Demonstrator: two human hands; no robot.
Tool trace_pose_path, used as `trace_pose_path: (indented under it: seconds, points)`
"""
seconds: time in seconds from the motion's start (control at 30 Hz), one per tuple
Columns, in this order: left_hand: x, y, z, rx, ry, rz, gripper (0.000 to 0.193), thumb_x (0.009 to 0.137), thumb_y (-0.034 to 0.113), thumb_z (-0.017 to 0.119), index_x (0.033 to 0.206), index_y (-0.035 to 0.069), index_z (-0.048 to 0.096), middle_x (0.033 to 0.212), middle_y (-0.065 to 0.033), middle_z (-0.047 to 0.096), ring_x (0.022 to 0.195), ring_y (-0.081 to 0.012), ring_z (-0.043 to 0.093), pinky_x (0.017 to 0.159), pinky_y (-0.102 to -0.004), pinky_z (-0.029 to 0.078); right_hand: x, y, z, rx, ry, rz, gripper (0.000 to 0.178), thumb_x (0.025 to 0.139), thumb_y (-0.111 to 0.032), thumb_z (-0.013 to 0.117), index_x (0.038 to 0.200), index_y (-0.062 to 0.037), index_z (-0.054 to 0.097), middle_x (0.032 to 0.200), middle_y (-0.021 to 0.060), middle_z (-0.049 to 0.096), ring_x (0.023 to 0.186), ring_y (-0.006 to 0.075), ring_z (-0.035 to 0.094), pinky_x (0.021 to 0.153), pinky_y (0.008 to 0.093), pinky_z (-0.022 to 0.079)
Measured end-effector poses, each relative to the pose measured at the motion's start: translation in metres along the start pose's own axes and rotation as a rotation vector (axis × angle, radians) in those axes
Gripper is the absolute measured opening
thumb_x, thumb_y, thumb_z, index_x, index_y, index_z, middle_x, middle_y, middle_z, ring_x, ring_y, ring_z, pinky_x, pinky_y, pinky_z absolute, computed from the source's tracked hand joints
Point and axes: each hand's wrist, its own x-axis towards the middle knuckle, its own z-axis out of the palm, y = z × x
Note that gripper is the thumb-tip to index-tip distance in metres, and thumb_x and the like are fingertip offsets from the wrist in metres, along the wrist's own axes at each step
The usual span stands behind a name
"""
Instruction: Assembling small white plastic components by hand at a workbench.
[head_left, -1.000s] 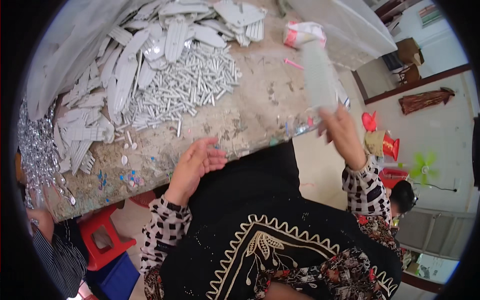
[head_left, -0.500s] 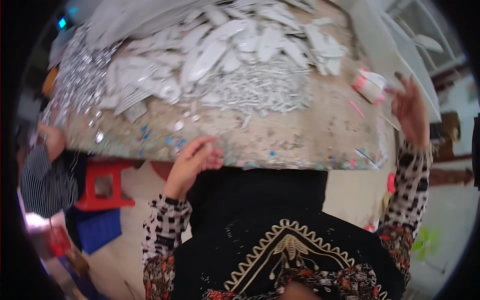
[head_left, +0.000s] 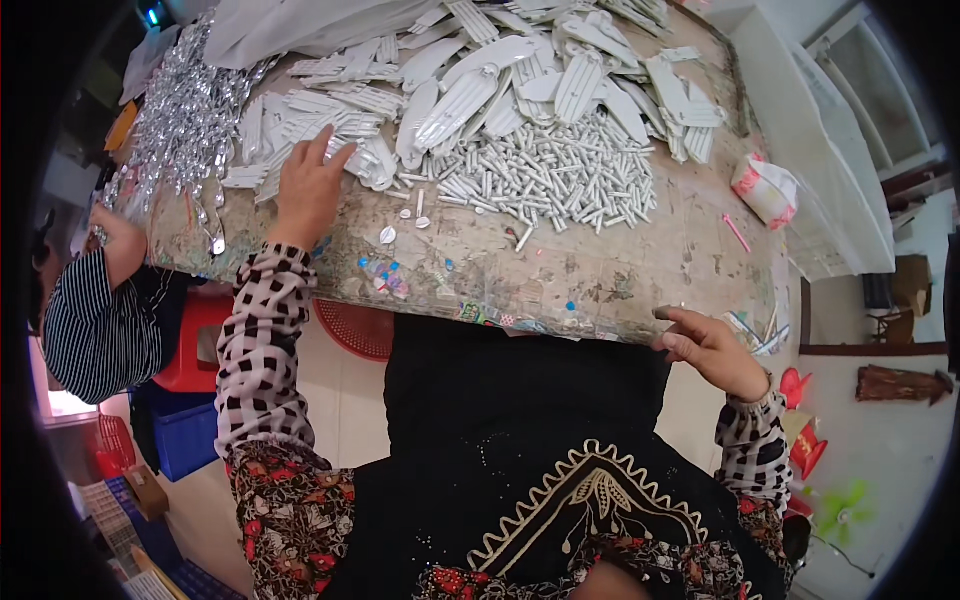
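My left hand (head_left: 308, 190) reaches over the table's left half. Its fingers are spread at the near edge of a heap of white ribbed plastic pieces (head_left: 345, 100), and I see nothing held in it. At the table's front edge on the right is my right hand (head_left: 715, 352), its index finger stretched out with a dark tip and the thumb below it. It appears to hold nothing. Between and beyond the hands lies a pile of small white-grey rods (head_left: 570, 175). Larger oval white plastic pieces (head_left: 465, 100) are stacked behind the rods.
Silvery shiny pieces (head_left: 190, 115) are heaped at the far left. By them is another person's arm in a striped sleeve (head_left: 110, 310). A white and pink roll (head_left: 768, 190) and a pink stick (head_left: 736, 232) lie on the right. A red stool (head_left: 190, 350) stands left of me.
My left hand has moved forward and left from the table's front edge to the white pieces. My right hand has come back from beside the roll to the front edge.
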Motion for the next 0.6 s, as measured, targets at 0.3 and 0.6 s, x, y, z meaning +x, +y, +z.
trace_pose_path:
  seconds: [0.3,0.6]
  points:
    - [0.026,0.019,-0.044,-0.140,0.184,0.135,0.030,0.080,0.004,0.062,0.111,0.005,0.062,0.101,-0.0091,0.064,0.099,-0.0268,0.059,0.097,-0.0414,0.041,0.013,-0.011,0.011,-0.069,0.014,-0.039,0.044,0.094,-0.024,0.062,0.128,0.0022,0.052,0.089,0.0068,0.066,0.075,0.0106,0.058,0.069,0.0250,0.048]
    - [-0.022,0.083,-0.084,-1.273,0.148,-0.536,0.019,0.095,0.012,0.057,0.111,0.002,0.057,0.093,-0.0082,0.063,0.082,-0.0154,0.063,0.073,-0.0272,0.051,0.179,-0.082,-0.014,-0.901,0.499,-0.597,0.031,0.089,-0.015,0.056,0.119,-0.0037,0.060,0.093,0.0181,0.065,0.084,0.0320,0.063,0.074,0.0397,0.050]
